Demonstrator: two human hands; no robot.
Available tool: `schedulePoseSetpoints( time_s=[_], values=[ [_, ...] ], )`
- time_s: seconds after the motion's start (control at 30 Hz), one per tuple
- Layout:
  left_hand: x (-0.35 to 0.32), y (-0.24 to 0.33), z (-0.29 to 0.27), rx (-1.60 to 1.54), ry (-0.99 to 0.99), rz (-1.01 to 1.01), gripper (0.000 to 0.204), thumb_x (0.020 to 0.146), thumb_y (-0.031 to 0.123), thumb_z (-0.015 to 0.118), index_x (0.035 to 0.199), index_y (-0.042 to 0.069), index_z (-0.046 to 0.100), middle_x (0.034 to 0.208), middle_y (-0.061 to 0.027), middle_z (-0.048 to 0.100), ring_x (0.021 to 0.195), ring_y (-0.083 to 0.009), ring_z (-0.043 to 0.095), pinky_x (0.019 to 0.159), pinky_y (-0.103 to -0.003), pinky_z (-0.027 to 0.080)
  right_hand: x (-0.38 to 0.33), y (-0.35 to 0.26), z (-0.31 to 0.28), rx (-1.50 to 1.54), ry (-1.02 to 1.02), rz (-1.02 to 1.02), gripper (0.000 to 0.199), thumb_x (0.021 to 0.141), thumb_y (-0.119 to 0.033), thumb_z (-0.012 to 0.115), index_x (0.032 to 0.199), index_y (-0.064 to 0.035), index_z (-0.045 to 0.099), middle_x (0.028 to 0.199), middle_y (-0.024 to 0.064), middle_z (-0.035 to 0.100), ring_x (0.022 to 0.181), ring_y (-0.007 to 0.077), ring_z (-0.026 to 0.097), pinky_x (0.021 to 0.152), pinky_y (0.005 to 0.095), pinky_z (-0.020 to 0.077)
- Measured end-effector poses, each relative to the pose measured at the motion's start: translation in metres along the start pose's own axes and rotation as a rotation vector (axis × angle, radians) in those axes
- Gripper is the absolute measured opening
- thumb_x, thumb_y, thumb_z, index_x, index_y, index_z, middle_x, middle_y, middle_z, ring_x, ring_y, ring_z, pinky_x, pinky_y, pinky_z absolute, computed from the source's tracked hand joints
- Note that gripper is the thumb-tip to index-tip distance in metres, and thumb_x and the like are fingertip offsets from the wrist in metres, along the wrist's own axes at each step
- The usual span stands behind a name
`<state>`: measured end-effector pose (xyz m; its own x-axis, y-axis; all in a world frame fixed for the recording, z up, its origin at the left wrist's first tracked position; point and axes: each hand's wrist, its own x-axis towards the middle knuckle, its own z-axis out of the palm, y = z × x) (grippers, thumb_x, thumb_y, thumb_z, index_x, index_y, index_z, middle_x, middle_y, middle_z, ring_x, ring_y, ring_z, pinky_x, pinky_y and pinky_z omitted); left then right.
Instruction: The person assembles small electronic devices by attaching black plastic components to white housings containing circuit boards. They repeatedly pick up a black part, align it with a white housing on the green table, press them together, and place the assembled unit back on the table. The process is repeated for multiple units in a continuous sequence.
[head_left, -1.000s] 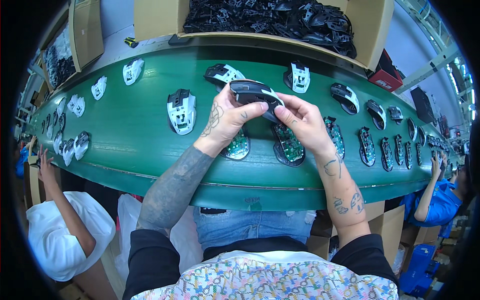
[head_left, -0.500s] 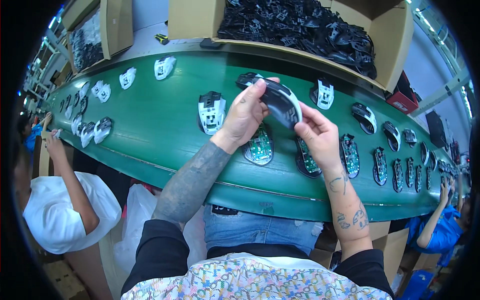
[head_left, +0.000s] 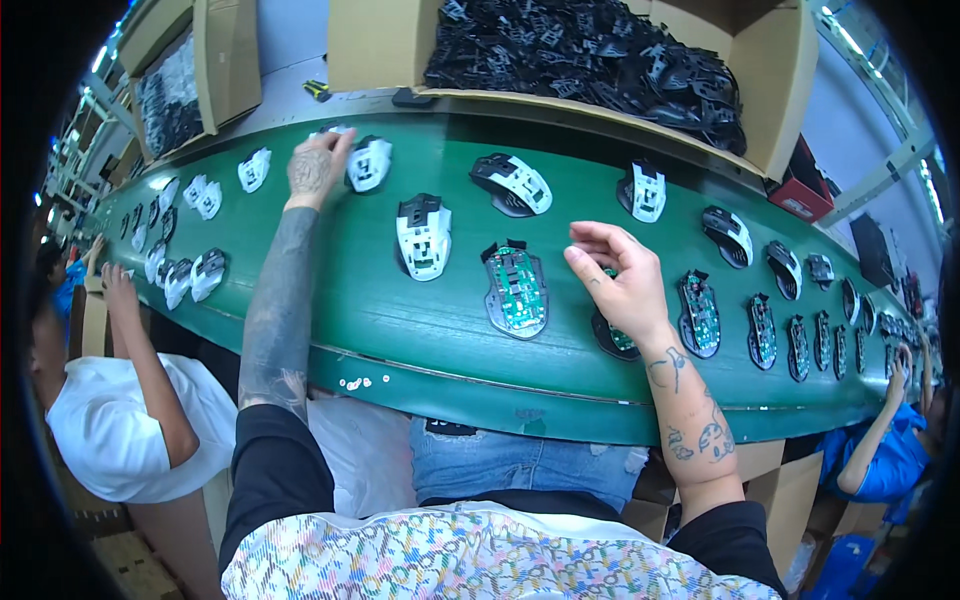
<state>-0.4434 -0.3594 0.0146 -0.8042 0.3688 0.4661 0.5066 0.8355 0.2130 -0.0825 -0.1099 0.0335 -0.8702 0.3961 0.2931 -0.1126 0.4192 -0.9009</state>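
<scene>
My left hand (head_left: 318, 168) reaches to the far left of the green belt, just left of a white and black mouse shell (head_left: 370, 165). Another shell (head_left: 332, 129) is mostly hidden behind its fingers, which are blurred, so their grip is unclear. My right hand (head_left: 625, 280) hovers open and empty above a mouse base with a green circuit board (head_left: 612, 338), partly covering it. Left of that hand lies another mouse base with its board exposed (head_left: 518, 290). The assembled-looking mouse shell (head_left: 513, 184) rests beyond it, and a white shell (head_left: 424, 238) stands to the left.
A cardboard box (head_left: 400, 45) full of black plastic parts stands behind the belt (head_left: 420, 335). More shells and circuit-board bases line both sides. Small pale pieces (head_left: 360, 383) lie at the near edge. People work at left (head_left: 130, 430) and right (head_left: 880, 450).
The mouse shell that both hands held now lies on the belt. My left hand has swung to the far left; my right hand has moved slightly away, empty. A shell now shows beside my left hand.
</scene>
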Motion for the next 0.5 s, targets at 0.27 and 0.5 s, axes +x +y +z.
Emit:
schedulePoseSetpoints(
  time_s=[0.27,0.5],
  values=[
    [0.018,-0.039,0.022,0.252,0.126,-0.009,0.051,0.073,0.049,0.069,0.11,0.014,0.064,0.125,-0.0154,0.051,0.113,-0.0342,0.051,0.093,-0.041,0.043,0.031,0.002,0.003,-0.274,0.044,-0.14,0.016,0.083,-0.012,0.067,0.095,-0.0019,0.067,0.09,0.0102,0.066,0.079,0.0167,0.066,0.069,0.0265,0.0527],
    [0.022,-0.067,0.01,-0.228,-0.038,-0.366,0.064,0.069,0.047,0.073,0.117,0.007,0.057,0.109,-0.0155,0.063,0.097,-0.0301,0.062,0.088,-0.039,0.047,0.18,0.021,-0.009,-0.751,0.16,-0.428,0.019,0.082,-0.015,0.059,0.098,-0.0119,0.069,0.098,0.0134,0.065,0.094,0.0307,0.062,0.084,0.0404,0.0498]
  ],
)
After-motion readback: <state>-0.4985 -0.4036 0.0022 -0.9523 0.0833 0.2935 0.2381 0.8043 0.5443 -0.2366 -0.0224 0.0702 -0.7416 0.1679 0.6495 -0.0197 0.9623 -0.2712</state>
